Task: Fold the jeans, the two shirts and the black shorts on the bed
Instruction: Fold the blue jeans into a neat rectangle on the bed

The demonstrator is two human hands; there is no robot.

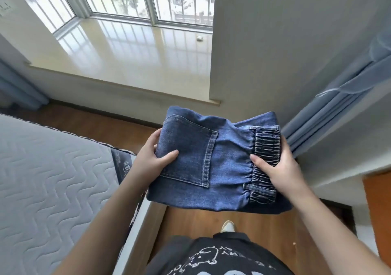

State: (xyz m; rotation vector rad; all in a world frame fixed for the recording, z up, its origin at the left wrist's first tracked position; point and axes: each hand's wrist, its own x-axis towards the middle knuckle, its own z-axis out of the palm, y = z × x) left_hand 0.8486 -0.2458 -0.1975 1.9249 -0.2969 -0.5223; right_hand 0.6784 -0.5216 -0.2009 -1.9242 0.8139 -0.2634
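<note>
The blue jeans [211, 164] are folded into a thick square bundle that I hold in the air over the wooden floor, to the right of the bed. A back pocket faces up and the elastic waistband lies on the right side. My left hand [152, 158] grips the bundle's left edge, thumb on top near the pocket. My right hand [279, 169] grips the waistband end, thumb on top and fingers wrapped under. The bed [53, 179], a grey quilted mattress, fills the lower left. No shirts or shorts are in view.
A wide glossy window sill [127, 52] runs below a barred window straight ahead. Blue curtains [330, 114] hang at the right, and more curtain shows at the far left. Wooden floor [222, 219] lies between bed and wall. My foot [227, 226] shows below the jeans.
</note>
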